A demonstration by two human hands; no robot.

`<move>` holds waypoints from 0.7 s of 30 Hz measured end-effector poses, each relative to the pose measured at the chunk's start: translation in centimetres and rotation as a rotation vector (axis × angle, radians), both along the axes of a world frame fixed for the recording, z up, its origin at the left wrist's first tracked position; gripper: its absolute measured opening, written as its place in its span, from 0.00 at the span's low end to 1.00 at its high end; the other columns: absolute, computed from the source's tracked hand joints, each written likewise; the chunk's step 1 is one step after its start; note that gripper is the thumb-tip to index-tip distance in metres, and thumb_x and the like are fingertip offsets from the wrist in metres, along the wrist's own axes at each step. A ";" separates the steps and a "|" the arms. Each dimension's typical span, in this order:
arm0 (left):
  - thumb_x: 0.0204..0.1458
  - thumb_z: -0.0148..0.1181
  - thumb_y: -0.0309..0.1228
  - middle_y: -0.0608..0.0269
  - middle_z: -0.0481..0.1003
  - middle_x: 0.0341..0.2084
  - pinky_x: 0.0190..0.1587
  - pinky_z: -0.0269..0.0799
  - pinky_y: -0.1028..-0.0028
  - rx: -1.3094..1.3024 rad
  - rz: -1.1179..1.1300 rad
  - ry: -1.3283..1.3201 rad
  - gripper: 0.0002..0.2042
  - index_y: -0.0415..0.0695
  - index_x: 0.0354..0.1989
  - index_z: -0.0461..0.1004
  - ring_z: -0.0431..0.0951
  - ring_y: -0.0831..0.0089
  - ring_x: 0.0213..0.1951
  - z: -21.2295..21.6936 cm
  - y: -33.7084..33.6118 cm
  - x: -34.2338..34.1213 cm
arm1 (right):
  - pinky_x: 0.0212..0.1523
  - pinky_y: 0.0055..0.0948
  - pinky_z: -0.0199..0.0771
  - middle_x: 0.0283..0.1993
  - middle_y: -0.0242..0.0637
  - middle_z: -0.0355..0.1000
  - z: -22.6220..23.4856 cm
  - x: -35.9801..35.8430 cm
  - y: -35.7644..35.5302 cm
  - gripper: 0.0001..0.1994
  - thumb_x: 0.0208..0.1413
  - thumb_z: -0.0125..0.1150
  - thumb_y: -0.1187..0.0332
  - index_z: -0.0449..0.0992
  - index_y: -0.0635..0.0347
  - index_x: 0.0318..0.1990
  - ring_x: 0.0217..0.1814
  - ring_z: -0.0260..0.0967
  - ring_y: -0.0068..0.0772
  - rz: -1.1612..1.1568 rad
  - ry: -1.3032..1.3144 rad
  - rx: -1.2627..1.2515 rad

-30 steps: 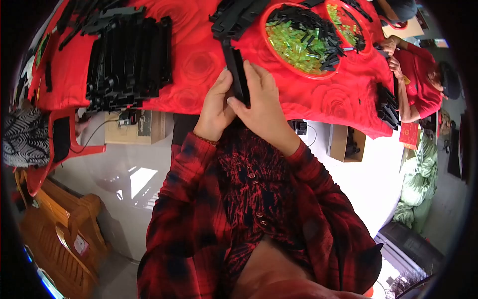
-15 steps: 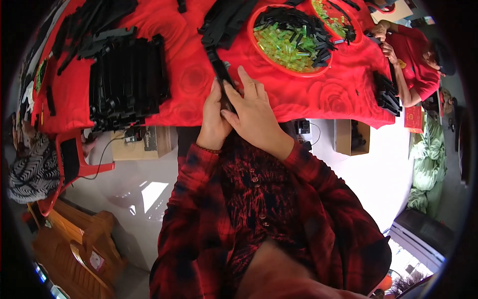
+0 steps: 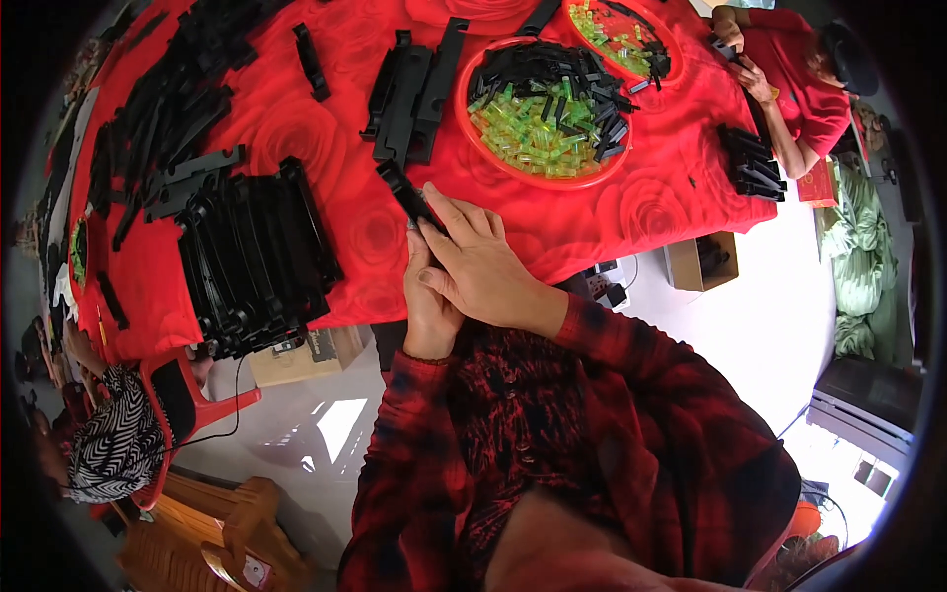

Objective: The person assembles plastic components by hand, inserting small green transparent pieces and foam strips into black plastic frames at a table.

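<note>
- Between my hands is one black strip [image 3: 402,189]; my left hand [image 3: 431,314] grips it.
- My right hand [image 3: 490,272] covers its near end; I can't tell if that hand grips.
- Left on the desk [image 3: 651,212], many more strips [image 3: 254,252] sit in a row; I can't tell which are done.
- Lots of small bits [image 3: 543,128] are left in the red tub [image 3: 548,182].

Slim black part [image 3: 403,193]: slanted, upper end exposed, lower end hidden in grip [image 3: 456,266].

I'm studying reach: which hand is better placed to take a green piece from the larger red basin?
Probably the right hand: it lies nearer the basin and overlaps the left hand.
</note>
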State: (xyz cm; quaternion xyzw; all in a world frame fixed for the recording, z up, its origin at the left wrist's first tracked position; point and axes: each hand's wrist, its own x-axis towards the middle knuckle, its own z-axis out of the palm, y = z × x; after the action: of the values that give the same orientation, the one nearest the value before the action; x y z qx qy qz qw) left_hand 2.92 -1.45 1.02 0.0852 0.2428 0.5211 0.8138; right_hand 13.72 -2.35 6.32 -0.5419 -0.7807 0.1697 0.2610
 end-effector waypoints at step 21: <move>0.66 0.45 0.48 0.55 0.71 0.43 0.34 0.69 0.70 -0.060 -0.314 -0.240 0.20 0.45 0.55 0.65 0.70 0.65 0.37 -2.1 4.2 -1.0 | 0.43 0.24 0.75 0.45 0.37 0.75 2.4 10.0 3.0 0.12 0.64 0.54 0.74 0.77 0.64 0.52 0.41 0.75 0.26 -0.082 0.696 -0.294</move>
State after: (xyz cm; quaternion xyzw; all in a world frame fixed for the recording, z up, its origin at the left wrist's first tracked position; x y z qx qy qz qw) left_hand 1.91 2.79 -1.09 0.0350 0.1433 0.3868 0.9103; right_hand 23.69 0.68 8.67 -0.5144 -0.5902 0.4432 0.4366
